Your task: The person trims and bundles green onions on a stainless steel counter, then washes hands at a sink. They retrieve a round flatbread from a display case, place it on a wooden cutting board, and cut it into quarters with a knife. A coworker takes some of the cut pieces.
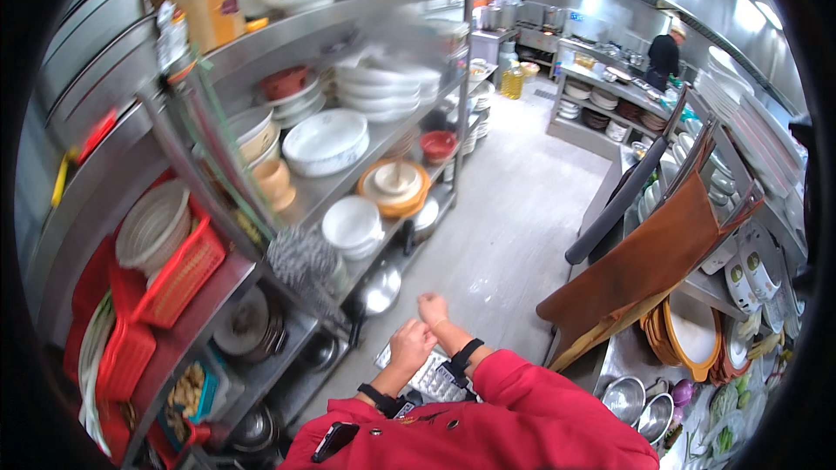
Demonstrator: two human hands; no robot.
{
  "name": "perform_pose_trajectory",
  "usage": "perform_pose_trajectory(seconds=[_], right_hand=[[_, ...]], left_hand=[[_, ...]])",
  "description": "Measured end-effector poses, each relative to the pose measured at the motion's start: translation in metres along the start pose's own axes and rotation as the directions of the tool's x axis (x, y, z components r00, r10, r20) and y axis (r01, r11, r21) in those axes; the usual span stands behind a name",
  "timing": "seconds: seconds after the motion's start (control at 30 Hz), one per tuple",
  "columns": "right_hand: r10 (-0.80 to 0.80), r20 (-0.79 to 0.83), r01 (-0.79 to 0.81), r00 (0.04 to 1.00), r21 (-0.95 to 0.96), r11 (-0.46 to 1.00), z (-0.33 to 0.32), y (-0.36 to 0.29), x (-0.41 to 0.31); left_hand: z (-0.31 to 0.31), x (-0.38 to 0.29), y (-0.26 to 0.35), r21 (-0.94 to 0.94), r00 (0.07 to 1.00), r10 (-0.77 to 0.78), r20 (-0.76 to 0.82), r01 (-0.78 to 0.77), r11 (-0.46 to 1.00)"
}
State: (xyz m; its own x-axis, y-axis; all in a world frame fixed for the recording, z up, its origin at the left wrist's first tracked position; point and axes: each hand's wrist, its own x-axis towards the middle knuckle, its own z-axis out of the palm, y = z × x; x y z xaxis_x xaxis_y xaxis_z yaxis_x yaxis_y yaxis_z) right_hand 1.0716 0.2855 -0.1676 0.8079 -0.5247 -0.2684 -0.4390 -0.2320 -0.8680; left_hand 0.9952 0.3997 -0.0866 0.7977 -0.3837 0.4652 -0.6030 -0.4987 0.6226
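Note:
In front of my chest both bare hands are raised over the aisle. My left hand [410,344] is bent inward, its fingers at my right wrist, where a thin band [441,322] shows. Whether those fingers pinch the band cannot be made out. My right hand [432,308] is loosely curled, with nothing visible in it. Each forearm wears a black strap, one on the left [379,398] and one on the right [466,354]. Below the hands, partly covered by my arms, is a perforated metal panel [434,375].
Steel shelving [392,143] with bowls and plates lines the left, above red plastic baskets [179,274]. On the right, a brown sheet [640,261] juts toward the aisle, near steel bowls [624,400]. A person [663,59] stands at the far counter. Tiled floor [503,209] runs between.

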Motion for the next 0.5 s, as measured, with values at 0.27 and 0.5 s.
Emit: perform_pose_trajectory(seconds=[0.27,0.5], right_hand=[[-0.337,0.637,0.593,0.694,-0.24,0.768,-0.04,-0.005,0.068],[-0.12,0.486,0.208,0.866,-0.132,0.969,-0.136,0.002,0.218]], left_hand=[[0.083,0.138,-0.135,0.016,0.924,-0.383,0.025,0.382,0.924],[0.171,0.256,-0.091,-0.322,0.912,-0.39,0.127,0.41,0.853]])
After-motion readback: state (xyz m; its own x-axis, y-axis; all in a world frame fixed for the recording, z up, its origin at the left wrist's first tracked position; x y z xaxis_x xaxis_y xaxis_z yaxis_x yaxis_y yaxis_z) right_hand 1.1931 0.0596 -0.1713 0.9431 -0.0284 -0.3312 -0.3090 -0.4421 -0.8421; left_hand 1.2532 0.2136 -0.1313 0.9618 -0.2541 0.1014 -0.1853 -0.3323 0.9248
